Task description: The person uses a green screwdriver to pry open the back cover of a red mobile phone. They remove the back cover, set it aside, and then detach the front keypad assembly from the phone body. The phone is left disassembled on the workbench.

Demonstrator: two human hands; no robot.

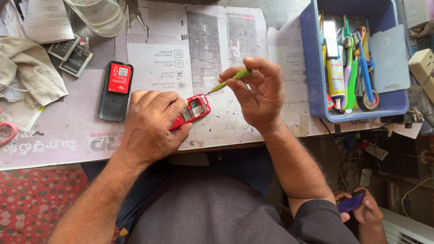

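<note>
My left hand (151,126) grips a small red phone (193,110) with its back cover off, pressing it against the table near the front edge. My right hand (258,92) pinches a thin green screwdriver (230,80), whose metal tip points down-left at the phone's open top end. The tip sits right at the phone's upper corner. A second phone (115,91), dark with a red battery in its open back, lies to the left of my left hand.
A blue plastic bin (312,68) of toothbrushes, tubes and tape stands at the right. Loose batteries (72,54), a cloth (27,68) and a clear jar (101,16) lie at the back left. Another person's hand (361,205) holds a phone at the lower right.
</note>
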